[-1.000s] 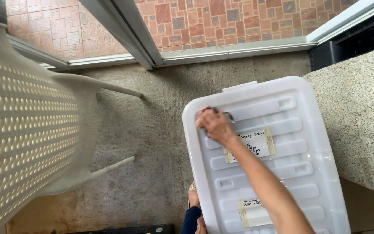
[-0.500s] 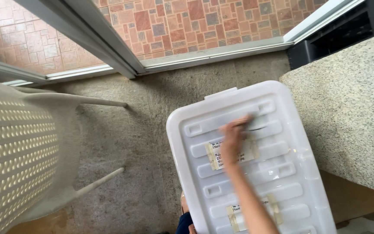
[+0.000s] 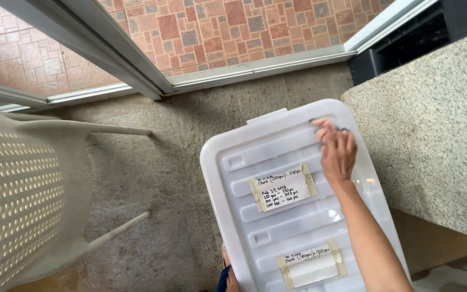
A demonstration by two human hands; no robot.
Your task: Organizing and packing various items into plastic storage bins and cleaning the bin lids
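Note:
My right hand (image 3: 337, 151) rests palm down on the far right part of a white ribbed plastic bin lid (image 3: 244, 162), fingers bent toward the lid's far edge. A small dark bit shows at the fingertips; I cannot tell what it is or whether the hand grips it. Two taped paper labels lie on the lid, one in the middle (image 3: 282, 187) and one near me (image 3: 311, 264). My left hand is out of view.
A white perforated plastic chair (image 3: 22, 189) stands at the left. A speckled stone counter (image 3: 433, 135) borders the bin on the right. A sliding door track (image 3: 244, 67) runs along the far side, with tiled paving beyond. My foot (image 3: 228, 276) shows beside the bin.
My right hand has slid across the lid from its far left part, over the middle label, to the far right corner. The view has shifted too.

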